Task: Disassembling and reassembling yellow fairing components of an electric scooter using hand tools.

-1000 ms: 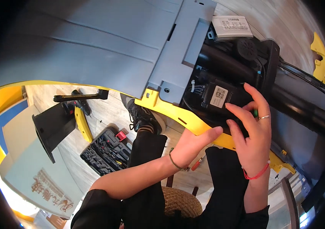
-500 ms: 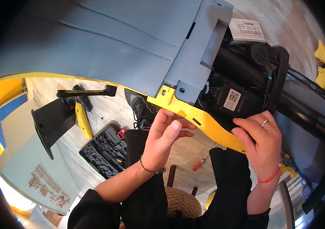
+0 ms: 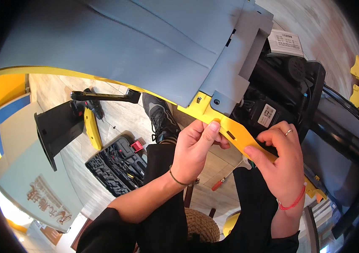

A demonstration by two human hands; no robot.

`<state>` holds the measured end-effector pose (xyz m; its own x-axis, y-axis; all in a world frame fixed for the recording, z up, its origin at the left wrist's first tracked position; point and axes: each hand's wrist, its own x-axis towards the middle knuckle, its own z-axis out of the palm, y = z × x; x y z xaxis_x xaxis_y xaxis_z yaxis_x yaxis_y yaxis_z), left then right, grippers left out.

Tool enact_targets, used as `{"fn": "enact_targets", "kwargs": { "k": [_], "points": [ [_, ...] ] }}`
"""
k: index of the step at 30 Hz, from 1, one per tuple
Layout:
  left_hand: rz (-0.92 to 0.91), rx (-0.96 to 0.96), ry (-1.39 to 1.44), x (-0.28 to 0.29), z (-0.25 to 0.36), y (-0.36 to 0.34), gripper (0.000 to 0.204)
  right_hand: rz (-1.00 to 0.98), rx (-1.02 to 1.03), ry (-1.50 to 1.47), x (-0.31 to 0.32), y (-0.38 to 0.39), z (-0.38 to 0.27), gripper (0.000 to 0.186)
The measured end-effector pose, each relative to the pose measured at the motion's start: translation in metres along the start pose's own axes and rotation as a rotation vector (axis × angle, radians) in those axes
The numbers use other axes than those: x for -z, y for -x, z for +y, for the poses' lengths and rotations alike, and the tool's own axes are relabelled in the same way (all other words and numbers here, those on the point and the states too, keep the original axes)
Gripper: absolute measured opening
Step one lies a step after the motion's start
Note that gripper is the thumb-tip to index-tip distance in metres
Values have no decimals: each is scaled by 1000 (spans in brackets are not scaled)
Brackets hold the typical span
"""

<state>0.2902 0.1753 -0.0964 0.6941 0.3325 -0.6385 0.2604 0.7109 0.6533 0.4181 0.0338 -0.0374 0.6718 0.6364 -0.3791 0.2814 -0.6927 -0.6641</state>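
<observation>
A yellow plastic trim piece (image 3: 232,130) runs along the edge of a large grey panel (image 3: 116,46), beside a dark housing with black tubes, wires and a black module (image 3: 278,114) bearing a square coded label. My left hand (image 3: 194,152) pinches the trim, thumb on top and fingers curled underneath. My right hand (image 3: 280,168) grips the trim's lower right stretch, thumb on its face and fingers bent over the far edge.
A tool case (image 3: 116,164), black bracket (image 3: 57,130), yellow part (image 3: 92,128), power drill (image 3: 95,109) and red-handled screwdriver (image 3: 218,184) lie on the floor. Another yellow part (image 3: 358,82) is at right. My shoe (image 3: 157,120) and a woven stool (image 3: 200,223) show below.
The panel and housing have shifted rightward and down in view. My left hand has moved back along the trim and closed on it. My right hand has left the black module for the trim.
</observation>
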Motion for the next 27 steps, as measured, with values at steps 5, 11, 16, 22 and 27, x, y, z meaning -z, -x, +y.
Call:
{"fn": "enact_targets", "kwargs": {
  "k": [5,11,16,22,27],
  "points": [
    [-52,24,-47,2,4,-3,26,74,-61,-90,4,-5,4,15],
    [-41,36,1,1,4,-1,28,186,-115,-128,4,-8,4,11],
    [89,62,-99,5,9,-8,33,176,-253,-393,-9,-5,6,11],
    [171,-5,-120,0,15,-14,56,243,-100,-284,-19,-2,17,8],
    [72,25,10,10,20,-22,54,292,-94,-413,-25,0,20,8]
  ]
}}
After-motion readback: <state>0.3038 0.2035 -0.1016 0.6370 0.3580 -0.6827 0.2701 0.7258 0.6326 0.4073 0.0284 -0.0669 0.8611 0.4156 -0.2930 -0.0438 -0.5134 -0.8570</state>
